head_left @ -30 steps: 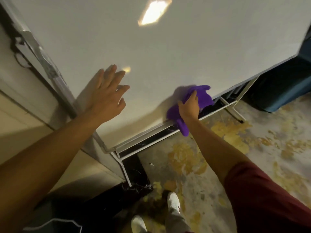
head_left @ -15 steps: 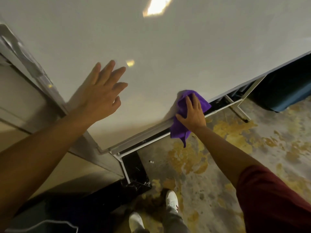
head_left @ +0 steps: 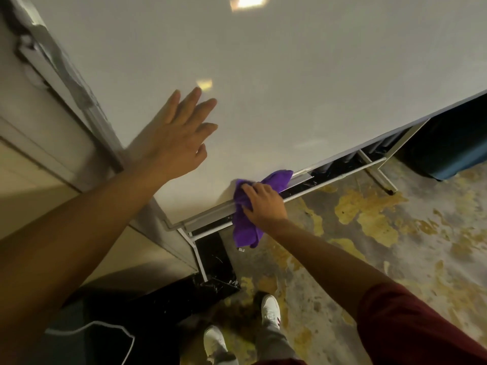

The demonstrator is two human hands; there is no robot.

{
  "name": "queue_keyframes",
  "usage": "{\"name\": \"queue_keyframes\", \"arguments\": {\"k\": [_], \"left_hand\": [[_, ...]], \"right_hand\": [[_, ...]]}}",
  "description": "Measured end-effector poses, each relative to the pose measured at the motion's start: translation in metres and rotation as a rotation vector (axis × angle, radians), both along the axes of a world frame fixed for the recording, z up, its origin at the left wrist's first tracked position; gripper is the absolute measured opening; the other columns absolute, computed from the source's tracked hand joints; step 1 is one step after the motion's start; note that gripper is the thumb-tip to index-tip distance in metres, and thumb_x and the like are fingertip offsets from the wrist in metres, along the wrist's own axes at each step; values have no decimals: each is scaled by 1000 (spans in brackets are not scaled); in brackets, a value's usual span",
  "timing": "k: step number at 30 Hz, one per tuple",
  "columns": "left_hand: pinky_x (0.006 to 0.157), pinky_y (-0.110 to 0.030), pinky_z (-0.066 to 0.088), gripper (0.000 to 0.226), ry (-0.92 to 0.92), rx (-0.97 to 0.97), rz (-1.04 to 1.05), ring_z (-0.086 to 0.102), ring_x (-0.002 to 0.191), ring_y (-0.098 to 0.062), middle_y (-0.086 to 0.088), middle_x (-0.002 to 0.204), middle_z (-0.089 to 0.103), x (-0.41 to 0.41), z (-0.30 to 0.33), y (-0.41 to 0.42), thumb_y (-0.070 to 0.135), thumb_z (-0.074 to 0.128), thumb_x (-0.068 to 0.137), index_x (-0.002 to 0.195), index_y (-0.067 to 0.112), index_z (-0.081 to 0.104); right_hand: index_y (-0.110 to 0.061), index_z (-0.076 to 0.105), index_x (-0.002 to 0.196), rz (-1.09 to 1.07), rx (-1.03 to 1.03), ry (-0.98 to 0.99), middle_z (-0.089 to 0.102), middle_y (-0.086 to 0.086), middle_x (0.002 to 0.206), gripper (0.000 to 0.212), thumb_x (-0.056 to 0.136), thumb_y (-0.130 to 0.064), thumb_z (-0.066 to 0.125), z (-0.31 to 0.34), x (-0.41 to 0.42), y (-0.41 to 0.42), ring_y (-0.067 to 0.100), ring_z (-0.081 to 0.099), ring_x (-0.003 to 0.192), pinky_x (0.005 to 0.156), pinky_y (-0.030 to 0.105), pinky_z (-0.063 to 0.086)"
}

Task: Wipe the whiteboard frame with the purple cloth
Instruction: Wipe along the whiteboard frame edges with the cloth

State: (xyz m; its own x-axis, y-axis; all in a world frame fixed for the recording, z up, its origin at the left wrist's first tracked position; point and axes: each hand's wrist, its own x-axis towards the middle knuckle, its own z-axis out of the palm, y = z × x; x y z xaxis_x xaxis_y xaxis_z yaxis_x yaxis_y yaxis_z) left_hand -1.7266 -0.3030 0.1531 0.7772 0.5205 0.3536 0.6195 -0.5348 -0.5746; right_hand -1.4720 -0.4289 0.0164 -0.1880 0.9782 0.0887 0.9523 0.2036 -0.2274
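A large whiteboard [head_left: 290, 88] fills the upper view, with a silver frame along its bottom edge [head_left: 208, 214] and left side [head_left: 79, 93]. My right hand [head_left: 263, 204] presses the purple cloth [head_left: 245, 227] onto the bottom frame near the lower left corner. Part of the cloth hangs below the rail and part sticks out to the right along it. My left hand [head_left: 176, 140] rests flat on the board surface with its fingers spread, holding nothing.
A white stand leg [head_left: 200, 262] runs down from the board's corner beside a black panel [head_left: 216, 264]. Another leg [head_left: 382, 177] stands at the right. The stained concrete floor [head_left: 369, 233] lies below, with my white shoes [head_left: 268, 309] and a dark blue object [head_left: 448, 154] at the right.
My right hand has slid the cloth leftward along the bottom frame toward the corner. My left hand has stayed flat on the board.
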Motion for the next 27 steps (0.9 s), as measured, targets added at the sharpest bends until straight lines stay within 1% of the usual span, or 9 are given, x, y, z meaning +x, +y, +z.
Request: {"name": "queue_keyframes", "arguments": {"k": [2,5,8,13,16,18,22,25,27], "left_hand": [[132,-61,-1,65,9,33,53,-3,164,-44,-15,178,-3,-1,5,-10,49,17,104,157,18,39],[132,-60,7,68,-17,117,237,-5,165,-42,-14,178,-10,-15,-1,-35,49,16,105,168,24,18],[132,-58,6,73,11,81,329,-5,165,-40,-12,177,-14,-33,-6,-53,53,15,101,169,26,7],[131,-62,16,62,-78,-104,302,7,164,-42,-11,178,7,-26,11,-67,50,41,102,159,25,38],[131,-62,13,58,-134,-247,288,5,165,-41,-11,178,11,-22,17,-78,46,43,103,158,25,43],[133,-59,12,54,-283,-381,261,7,165,-38,-9,177,19,-19,23,-86,44,48,103,154,25,51],[127,-55,33,39,-908,-579,144,33,158,-32,-7,160,52,11,27,-114,31,55,100,132,17,71],[117,-51,46,32,-1077,-619,98,49,143,-27,-6,148,60,53,30,-133,27,58,100,127,15,71],[111,-48,50,37,-1140,-678,69,54,133,-25,-7,141,62,79,33,-142,35,57,99,128,14,68]], "right_hand": [[-26,39,135,19,-2,-4,60,6,123,61,84,-45,66,-4,-31,-8,28,59,108,83,43,57],[-28,34,136,68,-25,-2,60,9,121,66,83,-44,69,-6,-75,-20,28,61,104,79,42,57],[-26,36,137,131,-55,-4,60,10,122,67,82,-42,71,-5,-110,-30,30,60,105,77,43,57],[-23,45,135,220,-115,22,59,8,125,65,79,-37,75,7,-168,-44,29,61,105,73,40,54],[-25,53,130,272,-249,248,63,2,125,61,75,-35,76,25,-188,-45,25,64,102,80,38,55],[-26,55,130,218,-367,487,67,0,120,61,74,-34,77,41,-183,-45,21,65,104,86,29,51],[-30,52,129,61,-326,739,69,-4,116,61,75,-35,79,76,-122,-48,10,64,99,80,11,42],[-37,55,122,-193,-192,848,67,-13,109,53,75,-47,78,109,-46,-47,-3,62,87,69,5,43],[-34,58,116,-359,-77,969,67,-16,100,50,74,-54,77,131,-1,-43,-5,64,82,62,7,49]]}}
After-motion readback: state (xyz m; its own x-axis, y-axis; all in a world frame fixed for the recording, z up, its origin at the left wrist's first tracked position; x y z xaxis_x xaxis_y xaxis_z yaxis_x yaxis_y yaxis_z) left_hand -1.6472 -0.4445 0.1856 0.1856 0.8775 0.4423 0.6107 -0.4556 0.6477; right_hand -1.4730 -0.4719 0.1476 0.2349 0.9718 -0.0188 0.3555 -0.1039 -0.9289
